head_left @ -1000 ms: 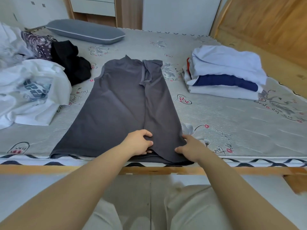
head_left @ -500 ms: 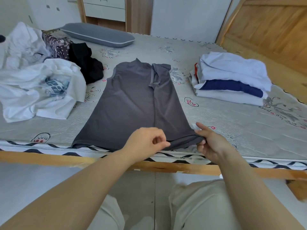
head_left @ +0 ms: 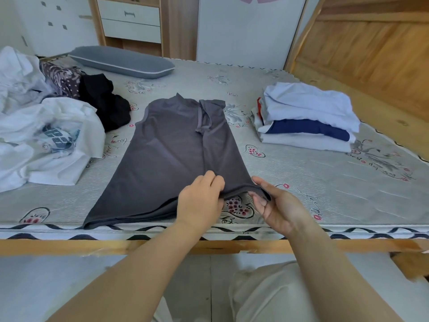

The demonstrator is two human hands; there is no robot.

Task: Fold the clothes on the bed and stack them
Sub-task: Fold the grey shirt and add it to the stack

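Note:
A dark grey shirt point(head_left: 171, 154) lies lengthwise on the bed point(head_left: 301, 182), its right side folded inward, collar at the far end. My left hand point(head_left: 200, 201) pinches the shirt's near hem in the middle. My right hand point(head_left: 276, 205) pinches the hem's right corner, palm turned up, and the hem hangs slightly above the mattress. A stack of folded clothes point(head_left: 306, 119), white and navy, sits on the right of the bed. A heap of unfolded white clothes point(head_left: 44, 135), a black garment point(head_left: 104, 103) and a patterned one point(head_left: 62, 77) lie on the left.
A grey pillow point(head_left: 123, 62) lies at the far side of the bed. A wooden headboard point(head_left: 371, 54) rises on the right. The bed's wooden front rail point(head_left: 69, 247) runs below my hands, and a cabinet with drawers point(head_left: 130, 19) stands behind.
Both hands have lifted the shirt's near hem off the mattress and moved it away from the bed's edge. My right hand has turned palm up. The view has tilted upward.

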